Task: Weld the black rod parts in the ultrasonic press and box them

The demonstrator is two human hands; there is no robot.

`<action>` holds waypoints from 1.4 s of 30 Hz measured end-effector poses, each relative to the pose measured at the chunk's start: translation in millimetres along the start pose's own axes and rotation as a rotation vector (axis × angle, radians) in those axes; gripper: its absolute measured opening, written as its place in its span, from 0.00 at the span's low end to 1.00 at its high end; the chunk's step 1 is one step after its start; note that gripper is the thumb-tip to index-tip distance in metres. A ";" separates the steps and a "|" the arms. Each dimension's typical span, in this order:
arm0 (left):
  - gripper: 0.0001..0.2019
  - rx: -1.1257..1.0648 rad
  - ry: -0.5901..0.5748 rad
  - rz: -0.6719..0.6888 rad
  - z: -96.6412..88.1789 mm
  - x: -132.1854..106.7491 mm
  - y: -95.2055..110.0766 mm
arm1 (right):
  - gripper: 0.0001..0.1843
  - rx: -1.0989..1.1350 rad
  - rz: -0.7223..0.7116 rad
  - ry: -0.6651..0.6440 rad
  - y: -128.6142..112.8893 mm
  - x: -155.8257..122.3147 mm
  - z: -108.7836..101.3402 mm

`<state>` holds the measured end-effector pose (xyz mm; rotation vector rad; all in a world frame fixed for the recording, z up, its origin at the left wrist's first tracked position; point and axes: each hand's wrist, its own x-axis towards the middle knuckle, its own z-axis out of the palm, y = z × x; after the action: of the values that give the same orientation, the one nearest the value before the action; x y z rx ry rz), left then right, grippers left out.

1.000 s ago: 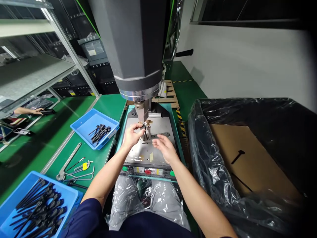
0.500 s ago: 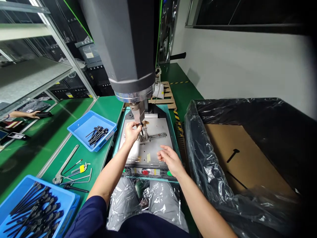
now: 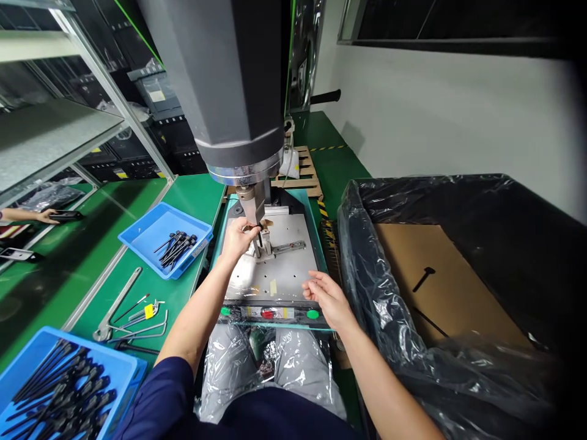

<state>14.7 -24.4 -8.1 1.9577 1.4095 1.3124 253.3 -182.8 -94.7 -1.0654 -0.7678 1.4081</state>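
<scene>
My left hand pinches a small black long-stemmed part between thumb and fingers. The part stands roughly upright at the small metal fixture, just below the metal tip of a big grey machine head. Whether it touches the tip or sits in the fixture I cannot tell. Under the fixture lies a flat metal plate. My right hand hovers over the plate's front right corner, fingers loosely apart and holding nothing. Green buttons and a red one line the machine's front edge.
On the left, one blue bin and a nearer blue bin hold black long-stemmed parts. Between them lie an adjustable wrench and hex keys. At right, a plastic-lined box holds cardboard. Another person's hand shows far left.
My right hand has drawn slightly right and toward me, uncovering the green button. My left hand keeps its pinch on the black part at the fixture. The view has shifted slightly.
</scene>
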 end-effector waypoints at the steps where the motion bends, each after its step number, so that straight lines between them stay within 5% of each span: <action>1: 0.06 -0.014 0.001 -0.005 1.3 -0.5 0.0 | 0.28 0.001 0.003 0.008 0.2 -1.4 -2.1; 10: 0.06 -0.093 -0.063 0.102 -0.4 -2.1 -6.7 | 0.28 -0.017 -0.014 0.104 -2.6 -17.7 -23.7; 20: 0.05 0.031 0.034 0.208 6.3 -5.5 -4.3 | 0.28 -0.077 -0.019 0.153 2.7 -30.5 -30.5; 24: 0.08 -0.036 0.178 0.150 -11.5 -19.1 -11.9 | 0.28 -0.308 -0.097 0.232 12.0 -26.6 -45.3; 27: 0.12 0.022 0.250 -0.002 -36.5 -50.0 -35.6 | 0.25 -0.638 -0.181 0.302 19.5 -22.7 -61.2; 29: 0.13 0.157 0.168 -0.112 -53.2 -78.6 -56.6 | 0.25 -0.862 -0.231 0.278 24.1 -19.6 -69.0; 32: 0.15 0.365 -0.106 -0.179 -70.5 -119.8 -84.4 | 0.28 -1.062 -0.271 0.151 32.8 -11.8 -73.7; 35: 0.18 0.407 -0.293 -0.184 -78.3 -143.6 -100.8 | 0.32 -1.057 -0.145 0.057 43.8 -1.8 -75.1; 39: 0.14 0.433 -0.339 -0.216 -85.3 -147.7 -107.4 | 0.37 -0.932 -0.020 0.145 53.0 1.6 -81.9; 42: 0.13 0.397 -0.321 -0.273 -91.9 -144.9 -105.0 | 0.26 -0.823 0.001 0.181 48.4 -9.8 -84.1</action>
<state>-126.0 -127.4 -108.3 2.0047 1.7861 0.5987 311.2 -209.4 -168.5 -1.7857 -1.2535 0.9685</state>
